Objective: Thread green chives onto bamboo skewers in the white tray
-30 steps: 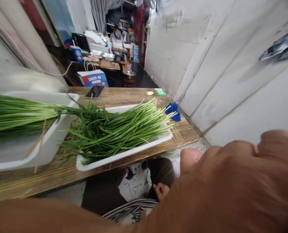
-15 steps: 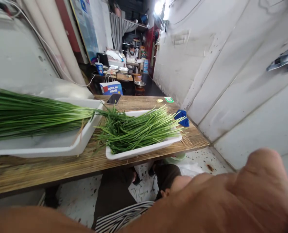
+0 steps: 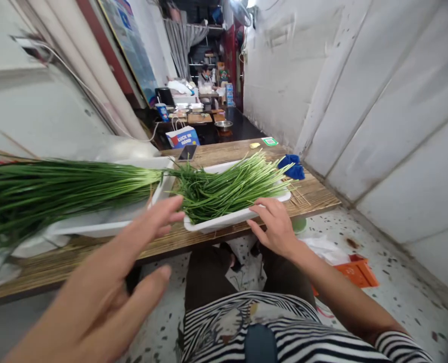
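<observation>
Garlic chives (image 3: 224, 194) lie in a heap in the white tray (image 3: 224, 220) in the middle of the head view, pale stem ends toward the right. A longer bunch of garlic chives (image 3: 80, 186) rests across the larger white tray (image 3: 95, 230) on the left. My left hand (image 3: 114, 282) is raised close to the camera, thumb and fingers apart and nothing in it. At the near edge of the middle tray hovers my right hand (image 3: 274, 227), fingers spread and holding nothing. Whether its fingertips touch the rim I cannot tell.
On the wooden table (image 3: 246, 147) lie a phone (image 3: 188, 152), a blue cloth (image 3: 292, 166), a green-bordered card (image 3: 269, 141) and thin wooden sticks (image 3: 299, 194). Below stands an orange crate (image 3: 360, 272). Farther back, a person (image 3: 205, 75) sits behind cluttered tables.
Both hands have moved from close to the camera toward the trays. My right hand now sits at the middle tray, my left is opened in front. The view has shifted and shows more floor.
</observation>
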The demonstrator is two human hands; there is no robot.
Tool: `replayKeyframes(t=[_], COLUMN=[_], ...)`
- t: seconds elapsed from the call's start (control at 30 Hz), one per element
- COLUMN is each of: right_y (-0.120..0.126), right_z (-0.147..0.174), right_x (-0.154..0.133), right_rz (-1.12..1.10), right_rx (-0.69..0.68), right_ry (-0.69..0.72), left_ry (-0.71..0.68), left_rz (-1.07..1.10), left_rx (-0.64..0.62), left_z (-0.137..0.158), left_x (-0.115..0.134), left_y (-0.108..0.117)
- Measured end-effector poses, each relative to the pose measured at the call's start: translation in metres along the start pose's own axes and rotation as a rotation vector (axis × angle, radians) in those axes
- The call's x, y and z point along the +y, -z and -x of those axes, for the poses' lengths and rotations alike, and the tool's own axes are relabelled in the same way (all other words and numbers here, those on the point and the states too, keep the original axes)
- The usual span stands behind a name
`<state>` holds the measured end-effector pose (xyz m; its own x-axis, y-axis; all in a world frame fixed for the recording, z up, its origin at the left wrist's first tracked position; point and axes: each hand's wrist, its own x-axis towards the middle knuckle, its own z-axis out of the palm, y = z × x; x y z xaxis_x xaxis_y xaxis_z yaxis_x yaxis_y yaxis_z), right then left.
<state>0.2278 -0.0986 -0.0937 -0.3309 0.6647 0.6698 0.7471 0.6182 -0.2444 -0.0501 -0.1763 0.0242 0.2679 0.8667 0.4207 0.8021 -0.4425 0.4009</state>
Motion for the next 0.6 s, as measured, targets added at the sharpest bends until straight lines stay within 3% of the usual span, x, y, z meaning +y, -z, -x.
replayKeyframes(t=[0.1,0.27,0.43,0.5,0.53,0.6], right_y=[-0.014,-0.034,-0.028,-0.005,0.012,0.055], right_z=[-0.02,-0.019,-0.012,-0.023,-0.033,-0.061], right_x=[0.009,0.006,0.003,0.014,0.021,0.029], right_rz=[0.0,0.039,-0.074,-0.266,-0.377,-0.482], right_rx=[-0.052,-0.095,-0.114,-0.126,-0.089,0.149], right_ry=[0.029,-0.007,-0.025,0.023,-0.007,-0.145], left_ry=[-0.047,-0.008,-0.083,-0.168,-0.237,-0.468], left_rz=[-0.032,-0.1,-0.107,-0.061,-0.056,-0.108], left_rx=[-0.078,-0.029,-0.043,-0.166,-0.297,-0.638], left_z=[0.001,-0.008,-0.058,-0.076,-0.082,-0.085], left_x=[-0.014,-0.026,0.003,0.027,0.041,0.071], left_y=[-0.009,-0.054,-0.067,-0.073,-0.081,-0.112])
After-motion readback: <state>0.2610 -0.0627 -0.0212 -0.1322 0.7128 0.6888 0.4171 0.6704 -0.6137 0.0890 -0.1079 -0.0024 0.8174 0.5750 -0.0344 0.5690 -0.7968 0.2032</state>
